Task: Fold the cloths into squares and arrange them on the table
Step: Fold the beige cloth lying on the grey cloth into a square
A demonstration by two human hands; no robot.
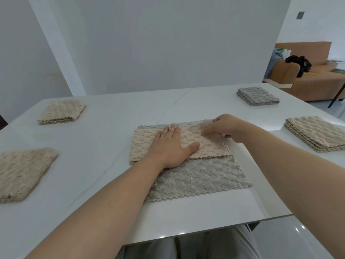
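my left hand (170, 146): flat, fingers spread, pressing beige cloth (179, 144)
my right hand (226, 128): pinching its far-right edge
under both: grey cloth (201, 176)
left: two beige squares (62, 111)
writing: none readable

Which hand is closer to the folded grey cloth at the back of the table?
Right. The right hand lies just below the grey cloth, near it; the left hand rests flat farther left on the beige cloth.

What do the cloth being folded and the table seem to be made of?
Cloth: looks like plush microfibre or fleece, matte, grey on one face and beige on the folded-over face, with a puffy scale-like texture and zigzag-cut edges. Table: hard, smooth, white and glossy, with soft reflections; possibly stone, glass or laminate, which cannot be told.
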